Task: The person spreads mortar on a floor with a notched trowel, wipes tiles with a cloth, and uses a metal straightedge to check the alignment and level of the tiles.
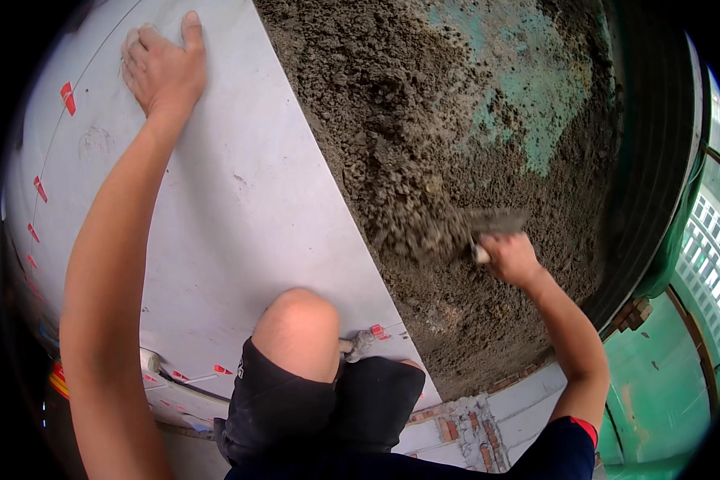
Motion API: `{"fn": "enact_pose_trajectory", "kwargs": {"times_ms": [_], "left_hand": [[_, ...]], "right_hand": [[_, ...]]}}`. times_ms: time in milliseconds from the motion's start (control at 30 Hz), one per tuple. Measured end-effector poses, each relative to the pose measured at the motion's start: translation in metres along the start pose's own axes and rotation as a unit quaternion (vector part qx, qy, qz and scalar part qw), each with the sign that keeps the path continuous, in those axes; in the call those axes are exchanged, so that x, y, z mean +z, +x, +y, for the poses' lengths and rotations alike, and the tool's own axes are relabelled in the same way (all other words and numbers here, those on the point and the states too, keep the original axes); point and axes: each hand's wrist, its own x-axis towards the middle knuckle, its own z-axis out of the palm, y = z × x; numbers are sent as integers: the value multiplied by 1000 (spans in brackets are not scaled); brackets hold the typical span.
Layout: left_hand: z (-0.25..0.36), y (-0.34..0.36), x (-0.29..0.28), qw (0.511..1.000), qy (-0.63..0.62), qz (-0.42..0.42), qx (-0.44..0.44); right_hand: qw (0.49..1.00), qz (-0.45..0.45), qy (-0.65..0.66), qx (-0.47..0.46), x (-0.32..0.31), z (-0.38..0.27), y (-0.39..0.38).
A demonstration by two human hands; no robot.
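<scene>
My left hand (168,68) leans flat on a large pale grey tile (232,176) near its far end, with the thumb spread from the fingers and nothing held. On the right, my right hand (510,258) is closed round the light handle of a trowel (500,220). The trowel's metal blade lies at the surface of loose brown mortar (376,128), and both blade and nearby crumbs are smeared by motion. The mortar lies right along the tile's straight edge. Farther off, a green patch of the base (548,104) shows through it.
Red levelling wedges (68,98) stand along the tile joint at the left. My bent knee (300,332) is over the tile, beside a partly hidden grey tool (360,344). Broken brickwork (472,432) borders the mortar nearby. Green sheeting (656,384) and a dark barrier (656,160) edge the right side.
</scene>
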Motion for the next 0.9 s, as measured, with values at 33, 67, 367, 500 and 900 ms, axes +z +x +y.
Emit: {"fn": "enact_pose_trajectory", "kwargs": {"times_ms": [33,67,367,500,900], "left_hand": [[1,-1,2,1000,5,3,3],[3,-1,1,1000,0,-8,0],[12,-3,-11,999,16,-35,-25],[17,-1,-15,999,-5,-39,-28],[-2,3,-2,1000,0,2,11]], "right_hand": [[1000,-2,-18,-15,1,2,-31],[998,-19,-52,31,4,8,-57],[907,381,-70,165,-80,42,129],[910,340,-36,235,-157,4,243],[994,102,-36,-18,-89,11,179]]}}
